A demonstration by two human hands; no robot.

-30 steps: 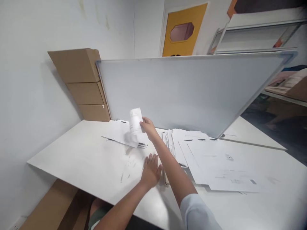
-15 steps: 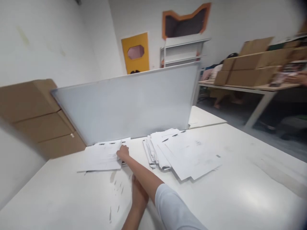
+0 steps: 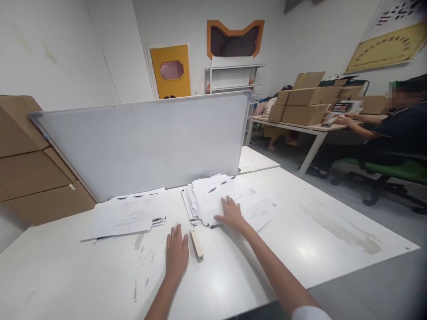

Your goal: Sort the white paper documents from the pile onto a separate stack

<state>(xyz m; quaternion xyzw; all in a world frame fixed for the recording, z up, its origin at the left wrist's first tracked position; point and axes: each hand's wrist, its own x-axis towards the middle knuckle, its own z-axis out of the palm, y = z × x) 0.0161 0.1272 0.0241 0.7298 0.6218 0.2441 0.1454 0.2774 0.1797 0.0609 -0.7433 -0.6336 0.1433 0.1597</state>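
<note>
My left hand (image 3: pixel 177 253) lies flat on the white table, fingers stretched out and nothing in it. Just to its right is a cream-coloured stapler (image 3: pixel 196 244), apart from the fingers. Over the near edge of a loose stack of printed papers (image 3: pixel 213 195) is my right hand (image 3: pixel 231 214), its fingers spread on or just above the top sheets. Some of those sheets fan out to the right, under and past the hand. A second pile of papers (image 3: pixel 123 215) sits at the left, with neither hand on it.
A whiteboard (image 3: pixel 143 142) stands along the table's far edge. Cardboard boxes (image 3: pixel 43 178) are stacked at the left. Behind on the right, a seated person (image 3: pixel 393 120) holds printed packaging at another table (image 3: pixel 287 126) bearing more boxes (image 3: pixel 303 104). Dark marks stain my table (image 3: pixel 347 231).
My right hand has moved from the left pile to the right stack. My left hand has come out from under the right arm, and the stapler now shows. The view has turned right.
</note>
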